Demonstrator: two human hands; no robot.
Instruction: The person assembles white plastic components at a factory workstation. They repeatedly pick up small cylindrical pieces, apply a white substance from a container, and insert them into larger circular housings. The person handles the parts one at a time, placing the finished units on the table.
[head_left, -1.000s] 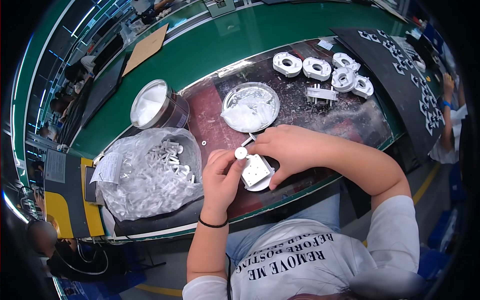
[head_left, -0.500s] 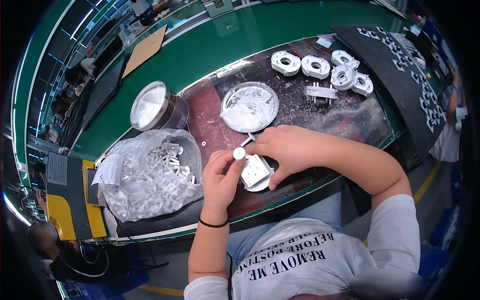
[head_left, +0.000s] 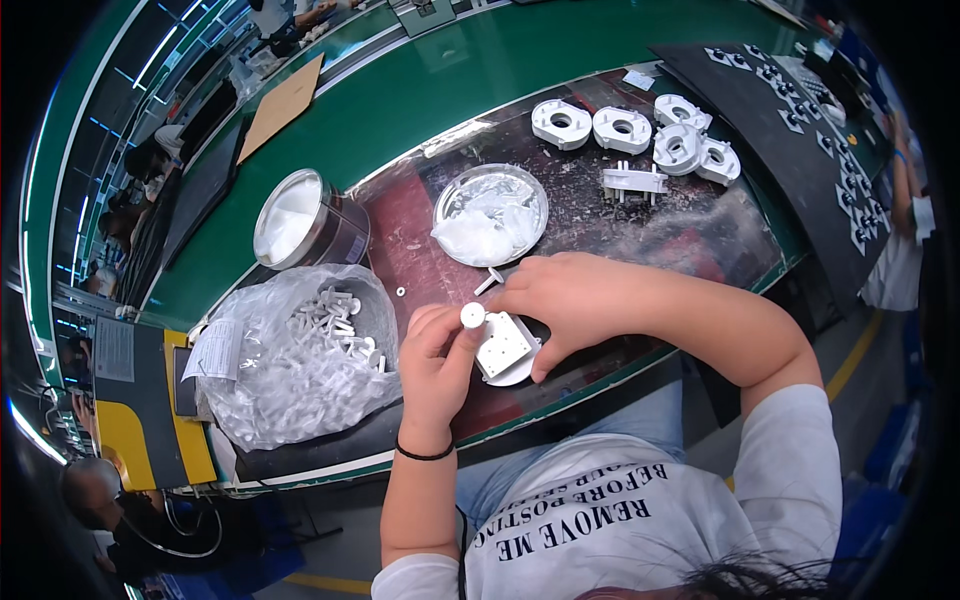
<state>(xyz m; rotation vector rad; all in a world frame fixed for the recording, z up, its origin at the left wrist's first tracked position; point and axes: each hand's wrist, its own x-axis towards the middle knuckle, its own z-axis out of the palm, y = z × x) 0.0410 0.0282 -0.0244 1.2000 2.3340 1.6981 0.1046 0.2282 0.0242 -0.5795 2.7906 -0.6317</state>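
My left hand (head_left: 437, 362) pinches a white plastic pin with a round flat head (head_left: 473, 316) between thumb and fingers. The pin's head faces up, beside the near-left corner of a white plastic housing (head_left: 505, 347); its lower end is hidden. My right hand (head_left: 572, 305) wraps round the far and right sides of that housing, with the thumb along its right edge. A square raised face with small holes shows on the housing. Just beyond my right fingertips, a second white pin (head_left: 490, 281) lies on the worktop.
At left, a clear plastic bag (head_left: 290, 390) holds many white pins; behind it stands a metal tin (head_left: 345, 232) with white contents. A round metal dish (head_left: 541, 205) holds clear film. Several white housings (head_left: 621, 130) sit far right, near a black board (head_left: 770, 150) with small parts. A small white ring (head_left: 400, 291) lies mid-table.
The whole view has shifted slightly. Both hands keep their grips, and the pin and housing stay almost in the same place relative to each other.
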